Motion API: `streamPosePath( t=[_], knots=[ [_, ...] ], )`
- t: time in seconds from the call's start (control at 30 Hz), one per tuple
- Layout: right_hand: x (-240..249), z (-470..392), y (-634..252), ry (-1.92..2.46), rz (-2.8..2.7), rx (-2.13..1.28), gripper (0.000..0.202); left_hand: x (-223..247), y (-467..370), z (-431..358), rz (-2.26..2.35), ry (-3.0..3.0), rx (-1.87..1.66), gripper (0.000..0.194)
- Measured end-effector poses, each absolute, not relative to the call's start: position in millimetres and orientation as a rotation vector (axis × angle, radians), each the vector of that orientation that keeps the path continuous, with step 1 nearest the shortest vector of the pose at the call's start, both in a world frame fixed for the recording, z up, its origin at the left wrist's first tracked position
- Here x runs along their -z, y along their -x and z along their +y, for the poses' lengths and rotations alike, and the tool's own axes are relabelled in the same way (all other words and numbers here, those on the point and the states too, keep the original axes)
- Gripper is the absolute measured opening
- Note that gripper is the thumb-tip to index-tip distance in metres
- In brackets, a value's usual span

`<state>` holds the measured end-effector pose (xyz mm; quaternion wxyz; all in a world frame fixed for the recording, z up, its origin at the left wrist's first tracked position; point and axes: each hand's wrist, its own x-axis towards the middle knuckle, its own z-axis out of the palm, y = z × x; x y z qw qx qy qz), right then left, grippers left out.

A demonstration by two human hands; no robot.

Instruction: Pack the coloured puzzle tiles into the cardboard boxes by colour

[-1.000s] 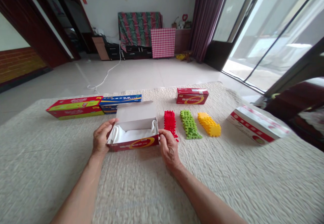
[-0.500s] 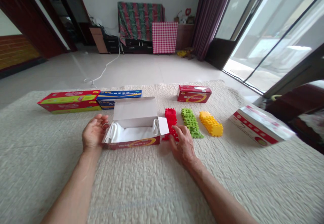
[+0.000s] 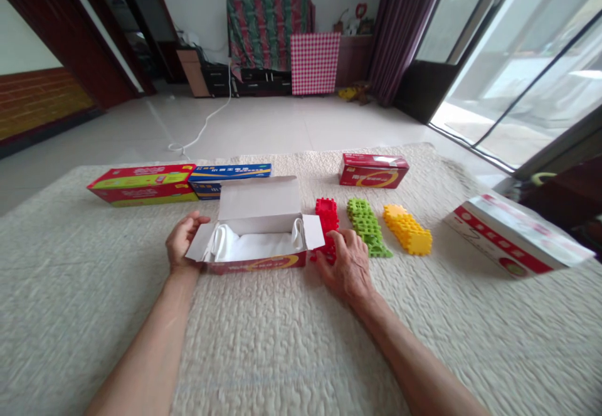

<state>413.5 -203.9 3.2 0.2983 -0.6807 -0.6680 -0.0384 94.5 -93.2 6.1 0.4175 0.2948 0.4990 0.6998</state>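
An open red carton (image 3: 263,264) stands in front of me, its white lid (image 3: 260,199) raised and its side flaps spread outward. Folded white cloth (image 3: 263,246) lies inside it. At the carton's left end is my left hand (image 3: 184,240), fingers loosely curved and apart behind the left flap (image 3: 201,241), which partly covers it. My right hand (image 3: 347,265) rests by the right end, its bent fingers spread beside the right flap (image 3: 313,232) and partly over a red plastic block strip (image 3: 328,210). I see nothing held in it.
Right of the red strip lie a green block strip (image 3: 365,224) and a yellow one (image 3: 408,230). A closed red box (image 3: 374,171) stands behind them, and a white-and-red box (image 3: 515,234) at far right. A red-and-yellow box (image 3: 143,185) and a blue box (image 3: 202,189) sit back left.
The left flap now leans farther outward, over my left hand. My right hand stays near the red strip. The whole view has shifted slightly, so everything appears farther right.
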Motion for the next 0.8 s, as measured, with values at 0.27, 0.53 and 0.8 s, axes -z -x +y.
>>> streamPosePath(
  t=[0.27, 0.53, 0.8],
  knots=[
    [4, -205, -415, 1.668, -1.814, 0.054, 0.028, -13, -92, -92, 1.244, -0.715, -1.803, 0.037],
    [8, -208, -418, 1.607, -1.907, 0.051, 0.021, -43, -77, -95, 1.275, -1.060, -1.965, 0.026],
    [0, -221, -415, 1.563, -2.017, -0.051, 0.018, -89, -113, -85, 1.235, -2.314, -1.244, 0.022]
  ],
)
